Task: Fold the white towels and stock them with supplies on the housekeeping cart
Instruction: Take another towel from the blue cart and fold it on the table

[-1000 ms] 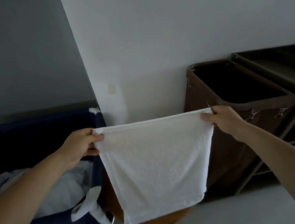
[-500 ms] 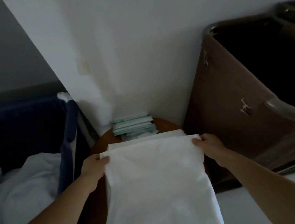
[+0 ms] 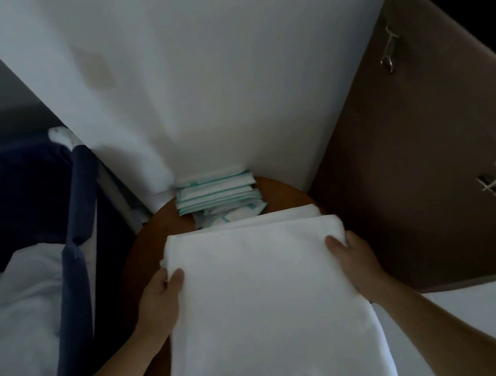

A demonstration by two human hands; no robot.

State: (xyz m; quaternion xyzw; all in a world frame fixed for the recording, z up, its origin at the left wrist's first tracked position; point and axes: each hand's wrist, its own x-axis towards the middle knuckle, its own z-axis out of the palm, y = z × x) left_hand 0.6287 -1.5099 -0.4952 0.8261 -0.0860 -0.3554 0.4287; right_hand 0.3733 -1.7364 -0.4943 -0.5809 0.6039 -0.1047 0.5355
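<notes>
Lowered since a moment ago, the white towel [image 3: 265, 297] is lying across the table [image 3: 141, 253] (atop another folded towel [image 3: 276, 215]); my left hand [image 3: 160, 299] and right hand [image 3: 356, 262] are gripping its sides. Folding is proceeding; stocking the cart [image 3: 408, 133] is waiting.

Towel [image 3: 265, 297] is plain white, sitting on a warm orange-brown tabletop [image 3: 282, 191]. Packets [image 3: 215, 192] behind are white with teal edges. Bin [image 3: 83, 230] on the left is navy, bag [image 3: 412, 164] on the right brown.

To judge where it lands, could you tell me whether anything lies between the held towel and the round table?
Yes: another folded white towel lies on the table beneath the held towel; the packets sit clear behind.
</notes>
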